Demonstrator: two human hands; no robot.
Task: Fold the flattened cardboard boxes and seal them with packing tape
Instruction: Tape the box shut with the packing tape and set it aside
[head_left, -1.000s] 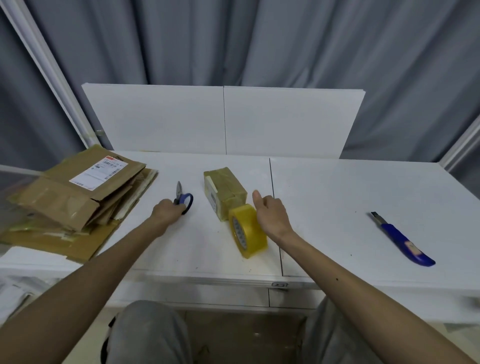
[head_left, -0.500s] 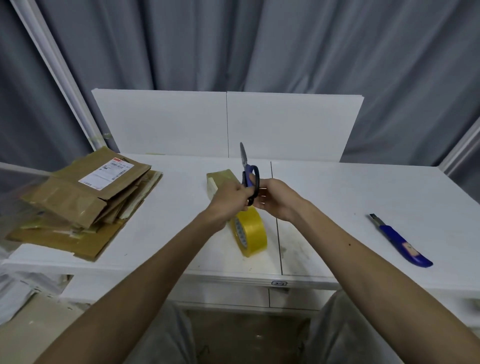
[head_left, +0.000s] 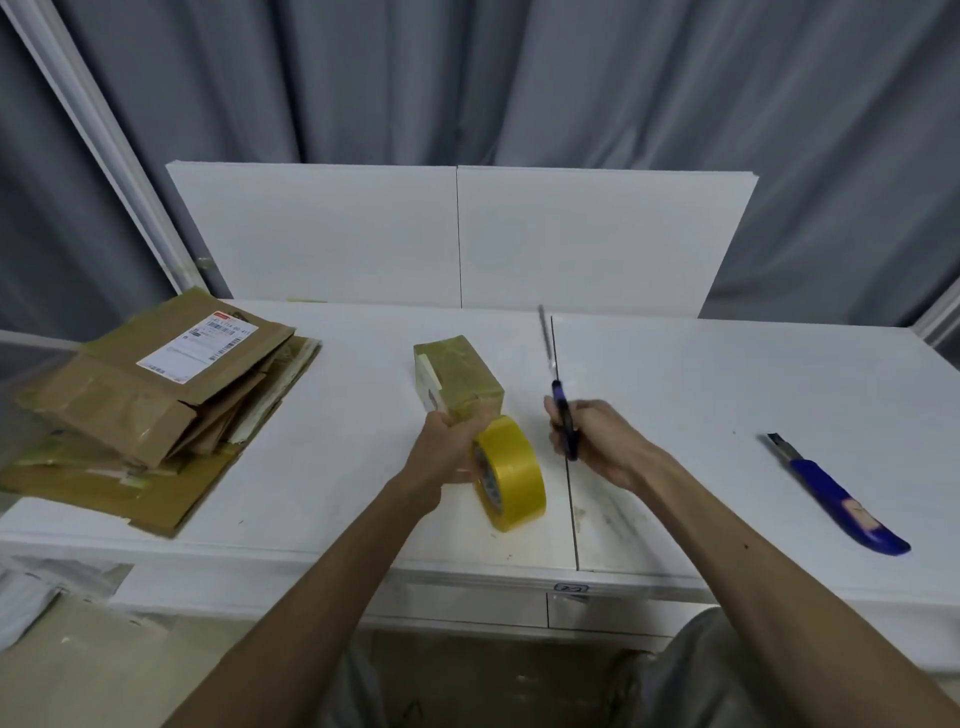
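A yellow roll of packing tape (head_left: 514, 470) stands on edge near the table's front, and my left hand (head_left: 447, 449) grips its left side. Just behind it sits a small taped cardboard box (head_left: 460, 376). My right hand (head_left: 597, 441) holds blue-handled scissors (head_left: 558, 395) upright, blades pointing away from me, to the right of the roll. A pile of flattened cardboard boxes (head_left: 150, 410) lies at the table's left end, the top one bearing a white shipping label.
A blue utility knife (head_left: 836, 493) lies on the right half of the white table (head_left: 727, 395). Two white boards (head_left: 457, 234) stand upright along the back edge. Grey curtains hang behind. My knees are below the front edge.
The scissors passed from my left hand to my right hand, which moved right with them. My left hand dropped onto the tape roll.
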